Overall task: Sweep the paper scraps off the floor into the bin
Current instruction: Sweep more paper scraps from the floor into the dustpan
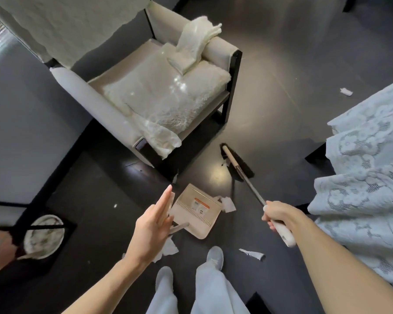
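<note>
right grip (pixel 279 215) holds broom (pixel 242 166), left grip (pixel 150 230) flat

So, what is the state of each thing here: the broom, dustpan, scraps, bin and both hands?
broom: tilted, bristles down on the floor.
dustpan: lying on the floor, scraps at its edge.
paper scraps: scattered on the floor, not yet swept up.
bin: open at the top, white liner inside.
left hand: open, fingers straight, over the dustpan handle.
right hand: grips the broom handle.
</note>
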A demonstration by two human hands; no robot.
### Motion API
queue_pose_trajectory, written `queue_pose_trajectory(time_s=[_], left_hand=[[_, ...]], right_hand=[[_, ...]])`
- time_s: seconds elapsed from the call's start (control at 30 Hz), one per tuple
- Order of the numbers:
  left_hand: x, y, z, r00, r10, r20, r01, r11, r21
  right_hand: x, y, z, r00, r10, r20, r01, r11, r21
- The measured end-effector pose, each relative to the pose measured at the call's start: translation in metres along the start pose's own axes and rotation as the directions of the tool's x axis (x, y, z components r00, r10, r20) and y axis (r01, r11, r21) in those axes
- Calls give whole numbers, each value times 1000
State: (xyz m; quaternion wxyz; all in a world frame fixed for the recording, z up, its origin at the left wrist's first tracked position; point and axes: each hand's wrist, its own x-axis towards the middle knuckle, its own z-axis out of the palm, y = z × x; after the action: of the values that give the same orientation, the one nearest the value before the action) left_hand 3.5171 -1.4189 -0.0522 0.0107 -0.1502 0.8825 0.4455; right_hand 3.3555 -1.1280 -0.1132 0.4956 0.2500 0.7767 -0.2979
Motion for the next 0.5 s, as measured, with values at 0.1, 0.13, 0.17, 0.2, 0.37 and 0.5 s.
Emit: queue_pose_trajectory(time_s=[0.1, 0.13, 0.17, 0.2, 0.37, 0.5], left_hand=[[-9, -5, -7, 1000, -11, -4, 11, 1000, 14], [-13, -8, -9, 1000, -5, -3, 5, 1000, 16], [-18, -11, -13, 1000, -1, 1, 1, 1000, 6], [-23, -16, -17, 1000, -1, 6, 1, 1000, -10], [-53, -44, -45, 999, 35, 28, -33, 999, -39], [-86, -75, -73, 994, 96, 56, -94, 995, -43]], right_hand=[[-5, 6, 12, 1000, 4, 13, -5, 1000, 15], [-10, 10, 20, 1000, -17, 17, 18, 999, -47], [-17, 13, 28, 999, -39, 15, 41, 988, -149], [-22, 17, 36, 998, -53, 17, 55, 975, -214], [-58, 41, 84, 999, -8, -34, -2, 951, -309], [-92, 71, 149, 999, 41, -3, -39, 925, -377]])
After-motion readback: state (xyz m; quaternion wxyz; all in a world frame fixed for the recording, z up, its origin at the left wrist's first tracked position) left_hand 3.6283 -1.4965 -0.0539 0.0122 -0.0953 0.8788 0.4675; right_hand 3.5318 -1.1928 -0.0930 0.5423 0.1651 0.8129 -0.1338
